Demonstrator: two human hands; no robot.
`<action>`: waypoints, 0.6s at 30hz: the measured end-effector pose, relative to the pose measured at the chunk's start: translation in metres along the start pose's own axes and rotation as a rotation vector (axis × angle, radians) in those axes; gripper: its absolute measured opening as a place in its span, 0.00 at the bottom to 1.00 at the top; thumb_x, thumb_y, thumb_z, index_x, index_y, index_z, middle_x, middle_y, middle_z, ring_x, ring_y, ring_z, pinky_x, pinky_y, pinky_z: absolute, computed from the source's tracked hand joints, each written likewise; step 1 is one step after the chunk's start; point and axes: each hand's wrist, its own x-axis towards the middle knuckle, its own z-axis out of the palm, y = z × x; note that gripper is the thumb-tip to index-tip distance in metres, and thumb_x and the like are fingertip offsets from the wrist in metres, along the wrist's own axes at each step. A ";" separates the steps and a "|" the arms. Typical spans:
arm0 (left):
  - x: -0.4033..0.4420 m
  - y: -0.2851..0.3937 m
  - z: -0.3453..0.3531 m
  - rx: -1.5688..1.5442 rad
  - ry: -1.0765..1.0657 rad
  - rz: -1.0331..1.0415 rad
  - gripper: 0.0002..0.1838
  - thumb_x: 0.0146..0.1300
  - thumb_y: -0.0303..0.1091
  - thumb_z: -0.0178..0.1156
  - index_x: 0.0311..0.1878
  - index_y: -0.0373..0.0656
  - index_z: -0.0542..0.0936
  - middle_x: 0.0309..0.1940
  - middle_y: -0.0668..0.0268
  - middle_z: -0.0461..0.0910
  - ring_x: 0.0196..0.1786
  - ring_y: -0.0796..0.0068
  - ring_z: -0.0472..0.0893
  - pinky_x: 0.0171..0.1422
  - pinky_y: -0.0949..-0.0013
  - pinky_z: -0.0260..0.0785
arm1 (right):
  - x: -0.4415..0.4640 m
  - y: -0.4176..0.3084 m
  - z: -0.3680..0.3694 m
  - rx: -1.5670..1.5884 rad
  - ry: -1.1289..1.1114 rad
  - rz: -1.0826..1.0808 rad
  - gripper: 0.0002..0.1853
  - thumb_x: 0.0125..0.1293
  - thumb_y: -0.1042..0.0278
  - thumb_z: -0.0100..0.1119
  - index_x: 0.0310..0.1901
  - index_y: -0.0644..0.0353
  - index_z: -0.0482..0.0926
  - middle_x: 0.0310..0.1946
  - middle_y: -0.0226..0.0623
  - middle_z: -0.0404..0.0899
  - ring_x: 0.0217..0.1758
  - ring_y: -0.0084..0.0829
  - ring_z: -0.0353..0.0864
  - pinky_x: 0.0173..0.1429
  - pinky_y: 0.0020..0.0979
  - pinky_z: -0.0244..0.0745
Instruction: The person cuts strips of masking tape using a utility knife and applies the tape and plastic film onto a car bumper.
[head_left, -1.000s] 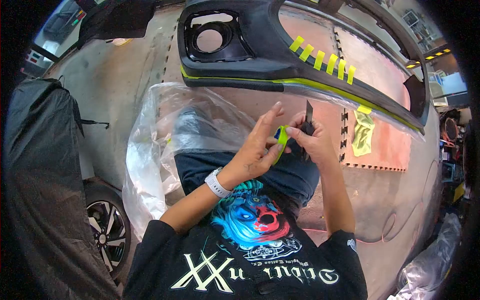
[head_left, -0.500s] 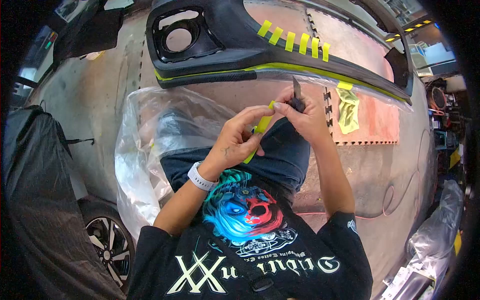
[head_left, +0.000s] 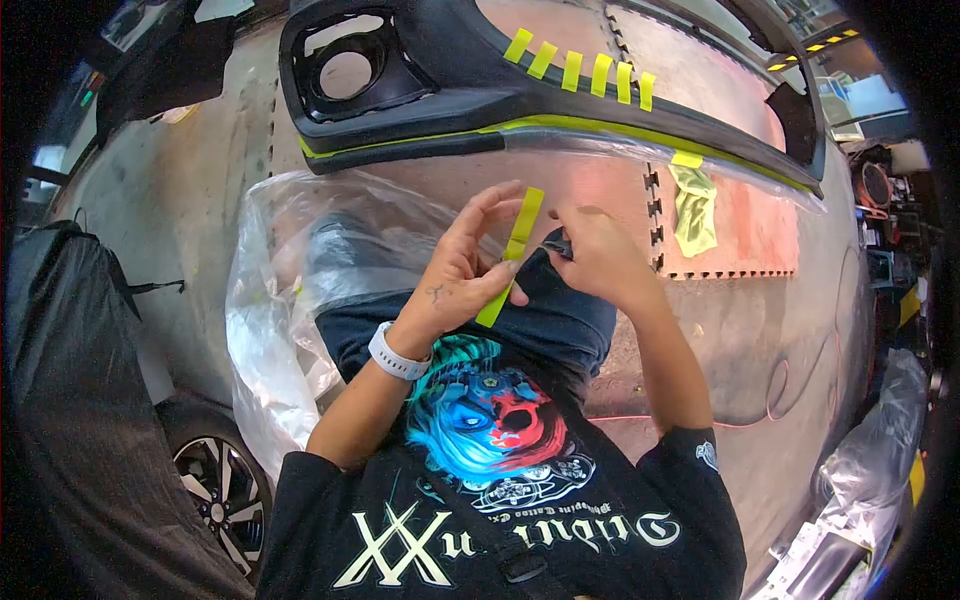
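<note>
My left hand pinches a strip of yellow-green masking tape between thumb and fingers, above my lap. The strip stands slanted, its upper end free and its lower end below my thumb. My right hand is closed around a utility knife, just right of the tape and apart from it. Only a dark part of the knife shows; its blade is hidden. Beyond my hands lies a black car bumper, with several short tape pieces along its upper edge and a yellow-green line of tape along its lower part.
Clear plastic sheeting drapes over my leg and the floor at left. A crumpled yellow-green piece hangs from the bumper over foam mats. A car wheel stands lower left; a thin red hose lies at right.
My right hand has drawn back from the tape's upper end and turned, hiding the knife blade that pointed up. The strip's top now stands free in my left hand.
</note>
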 end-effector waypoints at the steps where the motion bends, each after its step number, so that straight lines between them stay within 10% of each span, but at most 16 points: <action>1: 0.000 0.005 0.003 0.002 -0.003 -0.001 0.46 0.62 0.16 0.60 0.82 0.46 0.54 0.75 0.52 0.63 0.53 0.66 0.85 0.44 0.67 0.87 | 0.001 0.005 0.001 0.001 0.003 0.003 0.24 0.57 0.72 0.72 0.55 0.63 0.77 0.35 0.49 0.81 0.40 0.49 0.83 0.48 0.45 0.78; 8: -0.002 0.022 -0.003 -0.099 -0.029 0.048 0.53 0.62 0.17 0.60 0.85 0.52 0.43 0.76 0.50 0.62 0.53 0.65 0.84 0.42 0.68 0.87 | -0.002 0.014 -0.035 0.108 0.029 0.153 0.18 0.59 0.69 0.73 0.50 0.60 0.80 0.37 0.41 0.80 0.40 0.40 0.80 0.49 0.40 0.77; 11: 0.004 0.017 -0.001 -0.057 -0.075 0.033 0.53 0.62 0.18 0.61 0.85 0.51 0.43 0.76 0.51 0.62 0.54 0.65 0.84 0.42 0.68 0.86 | 0.007 -0.003 -0.053 0.418 0.191 0.002 0.18 0.63 0.63 0.72 0.51 0.62 0.80 0.44 0.47 0.84 0.49 0.50 0.85 0.56 0.40 0.80; 18: 0.008 0.016 0.011 -0.025 -0.089 0.006 0.54 0.62 0.15 0.57 0.86 0.53 0.39 0.78 0.50 0.60 0.56 0.66 0.83 0.43 0.68 0.86 | 0.036 -0.009 -0.066 0.318 0.197 -0.346 0.06 0.63 0.75 0.69 0.38 0.58 0.80 0.40 0.32 0.80 0.42 0.29 0.81 0.47 0.33 0.75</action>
